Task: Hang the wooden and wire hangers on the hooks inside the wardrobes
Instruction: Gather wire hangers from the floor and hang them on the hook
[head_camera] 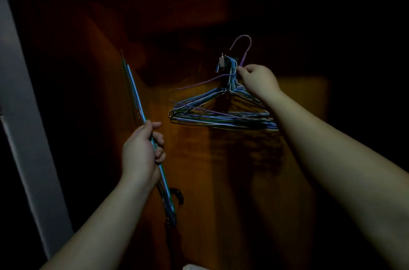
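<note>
Inside a dim wardrobe [221,159] of glossy reddish-brown wood, a person works with both bare hands. The right hand [257,79], at about 1 o'clock from the frame's centre, pinches the neck of a thin purple wire hanger [245,48] between fingertips and thumb, its curved top rising above a small metal hook [222,62] fixed to the back panel; the purple wire's shoulder slants away toward 9 o'clock, tilted against the rest. From that hook hangs a thick cluster of hung wire hangers [221,114], blue, white and dark, their triangular frames fanned and overlapping, the lower bars stacked close together just below the right hand and wrist.

The left hand [141,150], at about 8 o'clock, has its fingers curled round a bundle of wire hangers [135,92] seen edge-on, a narrow sheaf of pale blue and greenish wire running from 11 o'clock down to 6 o'clock. Its dark hook ends [178,196] curl out below the wrist.

Open room lies between the two hands, where bare polished panel shows, and below the hung cluster toward 6 o'clock. At 9 o'clock a pale grey wardrobe edge [20,114] runs slanting down the frame, close beside the held bundle. The upper and right parts of the interior are too dark to make out.
</note>
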### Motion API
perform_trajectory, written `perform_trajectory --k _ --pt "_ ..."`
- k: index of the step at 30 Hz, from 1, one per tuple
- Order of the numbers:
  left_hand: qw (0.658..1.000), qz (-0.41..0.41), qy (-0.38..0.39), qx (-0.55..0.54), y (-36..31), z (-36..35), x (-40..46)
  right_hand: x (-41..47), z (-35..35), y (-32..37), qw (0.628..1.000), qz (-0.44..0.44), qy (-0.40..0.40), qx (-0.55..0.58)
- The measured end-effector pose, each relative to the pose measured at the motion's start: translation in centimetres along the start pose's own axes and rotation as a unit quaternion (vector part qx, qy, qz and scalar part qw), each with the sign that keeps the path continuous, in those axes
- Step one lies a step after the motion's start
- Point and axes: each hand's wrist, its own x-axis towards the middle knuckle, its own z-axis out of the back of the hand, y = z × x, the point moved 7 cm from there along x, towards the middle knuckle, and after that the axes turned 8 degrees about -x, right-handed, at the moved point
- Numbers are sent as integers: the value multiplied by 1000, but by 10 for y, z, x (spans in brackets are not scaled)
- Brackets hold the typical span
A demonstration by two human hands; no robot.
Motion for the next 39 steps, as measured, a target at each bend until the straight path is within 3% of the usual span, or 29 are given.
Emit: perform_trajectory --k 26,39 --pt "1000 -1 8 13 10 -18 13 4 -52 -4 997 39 -11 -70" --pt "1000 15 16 -1 11 -16 13 9 -47 -5 980 25 -39 -193"
